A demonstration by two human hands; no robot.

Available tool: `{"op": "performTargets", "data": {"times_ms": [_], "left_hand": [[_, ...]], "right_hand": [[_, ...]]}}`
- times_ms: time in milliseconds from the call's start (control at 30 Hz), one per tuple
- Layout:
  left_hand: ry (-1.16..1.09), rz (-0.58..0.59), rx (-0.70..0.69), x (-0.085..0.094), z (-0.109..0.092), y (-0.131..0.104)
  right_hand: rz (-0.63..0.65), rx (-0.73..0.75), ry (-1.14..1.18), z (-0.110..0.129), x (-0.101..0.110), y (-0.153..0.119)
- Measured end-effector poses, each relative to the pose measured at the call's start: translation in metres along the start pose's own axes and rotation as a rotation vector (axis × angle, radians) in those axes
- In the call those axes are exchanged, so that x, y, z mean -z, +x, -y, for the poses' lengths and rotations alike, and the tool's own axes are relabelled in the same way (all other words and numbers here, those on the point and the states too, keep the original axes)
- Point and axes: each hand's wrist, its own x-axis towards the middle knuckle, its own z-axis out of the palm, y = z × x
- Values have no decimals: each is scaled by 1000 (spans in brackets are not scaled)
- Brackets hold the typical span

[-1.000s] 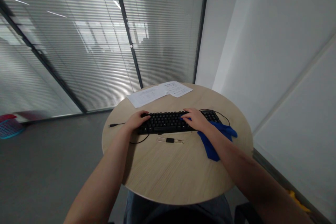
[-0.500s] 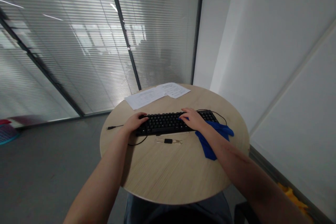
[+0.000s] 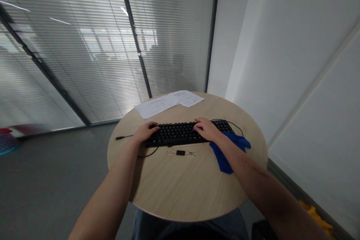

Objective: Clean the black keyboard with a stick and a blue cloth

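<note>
A black keyboard lies across the middle of the round table, its cable looping out at both ends. At the left end, my left hand is closed around the keyboard's edge, thumb over the keys. My right hand is bent over the keys toward the right end. A small blue bit shows at its pinched fingertips; whether it belongs to the cloth is hidden. Beneath my right wrist and forearm lies a crumpled blue cloth, partly against the keyboard. In front of the keyboard is a slim clear tool with a black middle.
Printed sheets of paper lie at the back of the wooden table. A cable plug rests near the left rim. Blinds behind glass and a white wall stand close behind and to the right.
The view has tilted slightly, so everything sits a little lower. Both hands keep nearly the same places on the keyboard.
</note>
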Motion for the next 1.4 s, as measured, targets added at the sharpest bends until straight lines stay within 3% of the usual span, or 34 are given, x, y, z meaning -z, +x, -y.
{"op": "performTargets", "data": {"times_ms": [1400], "left_hand": [[4, 19, -1, 1, -3, -1]], "right_hand": [[38, -34, -65, 0, 5, -2]]}}
